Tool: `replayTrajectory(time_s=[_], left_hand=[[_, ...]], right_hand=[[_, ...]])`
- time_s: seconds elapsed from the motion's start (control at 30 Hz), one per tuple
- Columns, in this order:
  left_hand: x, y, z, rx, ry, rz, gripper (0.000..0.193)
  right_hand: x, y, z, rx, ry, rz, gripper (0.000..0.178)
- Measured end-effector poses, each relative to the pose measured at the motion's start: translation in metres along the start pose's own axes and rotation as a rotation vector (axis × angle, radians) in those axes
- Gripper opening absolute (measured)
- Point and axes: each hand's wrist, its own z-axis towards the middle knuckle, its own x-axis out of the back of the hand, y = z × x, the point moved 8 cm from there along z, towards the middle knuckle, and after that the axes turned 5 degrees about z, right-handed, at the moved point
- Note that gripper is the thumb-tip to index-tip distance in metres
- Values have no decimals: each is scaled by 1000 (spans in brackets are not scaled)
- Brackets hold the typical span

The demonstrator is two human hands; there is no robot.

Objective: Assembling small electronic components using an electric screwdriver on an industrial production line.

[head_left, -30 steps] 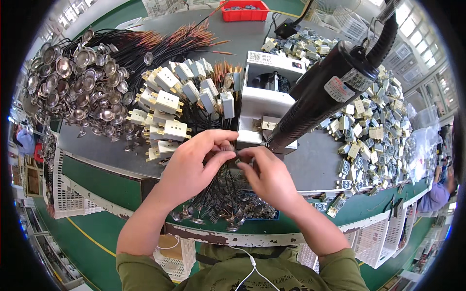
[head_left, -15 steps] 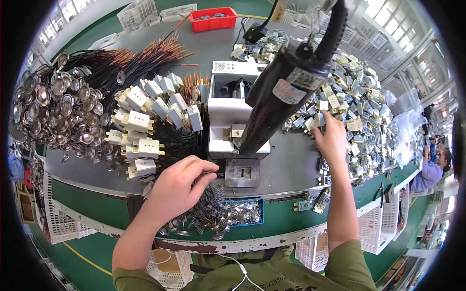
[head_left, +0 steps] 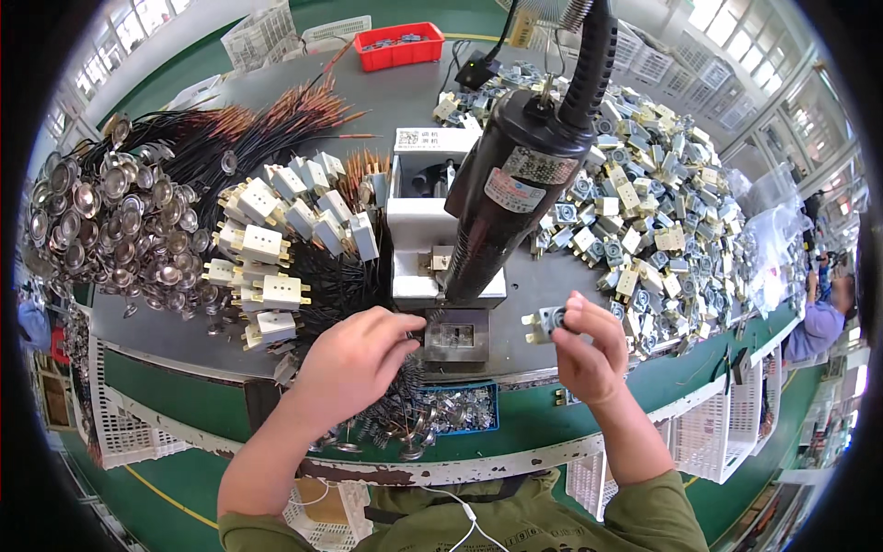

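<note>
My right hand (head_left: 593, 348) pinches a small grey connector block (head_left: 549, 322) with brass prongs between thumb and fingertips, just right of the metal fixture. My left hand (head_left: 361, 357) is closed, thumb and forefinger tips together, at the left edge of the square metal fixture (head_left: 457, 357); whatever is in them is too small to make out. Above the fixture, a black cylindrical powered driver (head_left: 510, 198) leans over a white stand (head_left: 418, 281), which holds another small block (head_left: 441, 258). Below my left hand lie dark coil springs (head_left: 391, 409) and round metal discs.
A large pile of connector blocks (head_left: 658, 212) covers the right side. On the left are wired cream blocks (head_left: 262, 244), silver discs (head_left: 115, 216) and black wires (head_left: 267, 124). A blue tray (head_left: 498, 405) of small metal parts sits at the front edge, a red bin (head_left: 368, 60) at the back.
My right hand has come from the block pile toward me and the fixture, now with a connector block in its fingers. My left hand has shifted slightly right, toward the fixture.
</note>
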Motion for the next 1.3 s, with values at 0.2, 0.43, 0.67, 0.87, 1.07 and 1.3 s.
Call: replayTrajectory(time_s=[0.2, 0.43, 0.67, 0.87, 1.07, 1.3], left_hand=[[-47, 27, -15, -332, -190, 616, 53], [-43, 12, -16, -188, -229, 717, 45], [-54, 14, 0, -244, -167, 531, 39], [-82, 26, 11, -320, -174, 620, 38], [-85, 30, 18, -316, -155, 712, 16], [-67, 22, 8, -168, -180, 847, 14]], right_hand=[[-11, -6, 7, -55, -34, 24, 33], [-36, 3, -2, -205, -303, 117, 38], [-62, 2, -16, -211, -315, 127, 44], [-49, 13, -33, -368, -308, 103, 47], [-53, 12, -32, -384, -312, 141, 39], [-70, 10, -32, -405, -351, 208, 29]])
